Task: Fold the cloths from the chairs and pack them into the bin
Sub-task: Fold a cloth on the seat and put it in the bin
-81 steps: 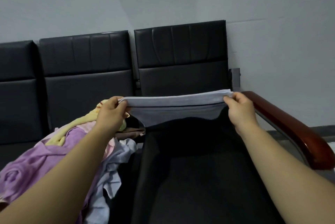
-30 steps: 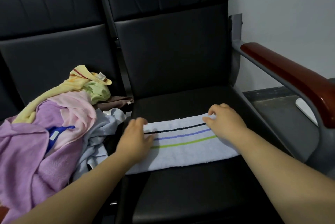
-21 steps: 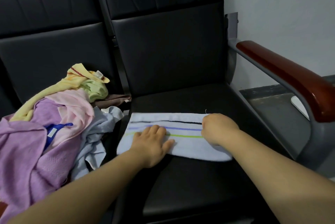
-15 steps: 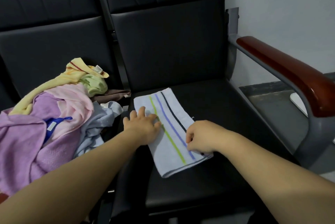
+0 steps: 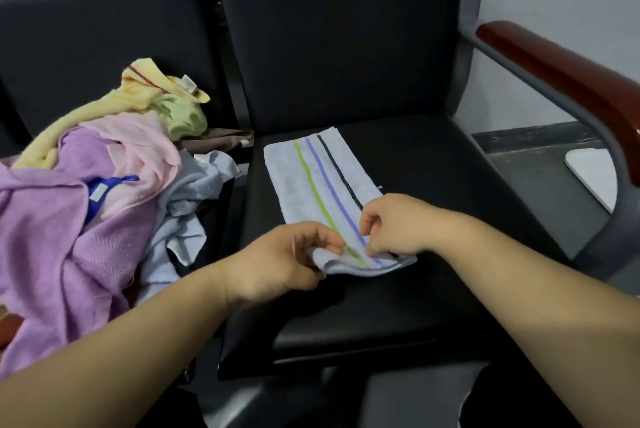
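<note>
A pale blue striped towel (image 5: 308,178), folded into a long strip with green, blue and black lines, lies lengthwise on the black seat (image 5: 398,306) of the right chair. My left hand (image 5: 277,261) pinches the near left corner of the towel and lifts it slightly. My right hand (image 5: 391,223) pinches the near right corner beside it. A heap of unfolded cloths (image 5: 86,185) in purple, pink, yellow, green and light blue covers the seat of the chair to the left. No bin is in view.
A red-brown wooden armrest (image 5: 561,81) on a grey metal frame runs along the right side of the seat. Beyond it, a white object (image 5: 592,174) lies on the grey floor. The black chair backs (image 5: 339,39) rise behind both seats.
The towel was held up, laid crosswise on the seat, then turned lengthwise. Both hands have moved from pressing on it to pinching its near end, which is now slightly raised.
</note>
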### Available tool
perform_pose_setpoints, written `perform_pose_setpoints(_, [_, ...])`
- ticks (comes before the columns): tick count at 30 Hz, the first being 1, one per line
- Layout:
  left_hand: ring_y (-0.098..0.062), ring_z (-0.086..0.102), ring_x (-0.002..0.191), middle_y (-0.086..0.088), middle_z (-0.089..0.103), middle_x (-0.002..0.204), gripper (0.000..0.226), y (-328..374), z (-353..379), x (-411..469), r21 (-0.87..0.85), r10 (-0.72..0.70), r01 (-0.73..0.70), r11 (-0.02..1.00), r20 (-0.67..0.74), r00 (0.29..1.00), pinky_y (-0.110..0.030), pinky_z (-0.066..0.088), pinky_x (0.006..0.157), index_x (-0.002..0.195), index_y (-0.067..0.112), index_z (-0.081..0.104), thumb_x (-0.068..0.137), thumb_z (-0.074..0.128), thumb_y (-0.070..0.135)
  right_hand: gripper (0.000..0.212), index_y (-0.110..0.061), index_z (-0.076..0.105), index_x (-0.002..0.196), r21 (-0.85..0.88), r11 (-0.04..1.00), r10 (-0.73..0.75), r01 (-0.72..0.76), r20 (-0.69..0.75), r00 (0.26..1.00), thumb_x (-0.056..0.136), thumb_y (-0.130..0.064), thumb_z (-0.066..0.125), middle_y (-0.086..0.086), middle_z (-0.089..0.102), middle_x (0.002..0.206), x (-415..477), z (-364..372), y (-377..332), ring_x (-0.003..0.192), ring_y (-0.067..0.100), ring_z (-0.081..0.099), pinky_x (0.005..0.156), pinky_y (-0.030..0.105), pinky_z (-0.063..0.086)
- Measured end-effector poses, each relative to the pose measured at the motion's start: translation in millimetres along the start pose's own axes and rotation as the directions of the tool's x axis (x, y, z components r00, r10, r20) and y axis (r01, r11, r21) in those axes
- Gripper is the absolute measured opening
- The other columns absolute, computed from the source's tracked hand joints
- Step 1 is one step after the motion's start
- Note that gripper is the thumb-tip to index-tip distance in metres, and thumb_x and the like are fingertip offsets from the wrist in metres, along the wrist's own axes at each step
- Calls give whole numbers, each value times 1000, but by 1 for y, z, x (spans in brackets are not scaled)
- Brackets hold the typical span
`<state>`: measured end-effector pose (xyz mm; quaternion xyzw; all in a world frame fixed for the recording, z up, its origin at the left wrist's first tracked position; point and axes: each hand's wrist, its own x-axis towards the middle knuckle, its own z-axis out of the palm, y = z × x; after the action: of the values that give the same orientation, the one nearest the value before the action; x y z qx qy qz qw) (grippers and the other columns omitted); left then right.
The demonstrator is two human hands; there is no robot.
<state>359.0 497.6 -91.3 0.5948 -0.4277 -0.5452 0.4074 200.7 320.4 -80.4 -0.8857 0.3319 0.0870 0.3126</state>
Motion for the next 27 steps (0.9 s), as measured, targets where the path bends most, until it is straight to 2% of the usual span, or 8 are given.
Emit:
perform_pose_setpoints(4, [-19,70,81,-10,76,87,25,4,-1,0,131,82,-44,990,-302,950,-30,56,79,93,6,73,75,78,-10,33,-29,71,101,209,978,-14,-13,130,991,70,-22,82,-4,76,87,-11,-7,-3,63,10,62,61,32,52])
perform_pose_setpoints(8, [-10,65,63,-6,71,72,8,4,-8,4,284,133,5,959,-464,876,-24,51,63,85,10,69,91,71,4,45,-34,66,108,134,991,-7,-17,178,984,70,-43,89,-11,67,105,-20,-8,-9,87,10,67,79,35,58])
perform_pose_setpoints(13, [-7,52,57,-2,65,66,10,14,-26,1,455,179,79,887,-497,849,-20,43,57,83,9,64,91,70,12,17,-15,61,79,-111,994,-12,-2,-126,992,81,-27,73,-1,56,78,-13,7,-13,72,19,52,57,30,37])
perform_pose_setpoints(16, [-10,46,48,2,54,53,16,24,-41,-6,257,47,101,961,-511,858,-16,37,46,77,8,59,90,63,1,12,-8,64,75,178,983,66,-36,-165,984,79,-18,68,6,53,71,-11,2,-13,67,17,45,60,30,36])
perform_pose_setpoints(20, [-13,43,48,-5,46,58,6,32,-57,-25,9,-175,189,982,-331,927,-20,27,48,62,17,59,64,64,16,20,-17,65,69,647,738,138,-188,128,982,85,-6,66,2,61,79,-17,-11,-16,76,17,57,69,30,48])
perform_pose_setpoints(22, [-13,43,47,-5,45,58,11,35,-61,-32,-72,-212,200,977,-239,948,-21,31,48,58,19,59,49,66,21,10,-12,73,94,696,671,104,-255,252,962,88,-7,67,5,69,94,-19,-18,-13,85,19,63,74,31,50])
perform_pose_setpoints(24, [-13,43,49,-4,45,59,18,38,-62,-33,-118,-221,199,973,-213,952,-23,33,51,59,20,59,44,66,25,28,-7,74,116,714,646,91,-270,280,956,89,-11,68,8,70,104,-18,-23,-8,94,22,62,80,32,50])
perform_pose_setpoints(27, [-11,44,56,1,47,62,4,38,-62,-27,-149,-224,190,970,-263,938,-25,32,56,61,23,60,59,64,21,38,-5,71,126,755,607,109,-247,229,967,90,-14,68,8,72,106,-16,-27,-7,92,20,65,80,33,52])
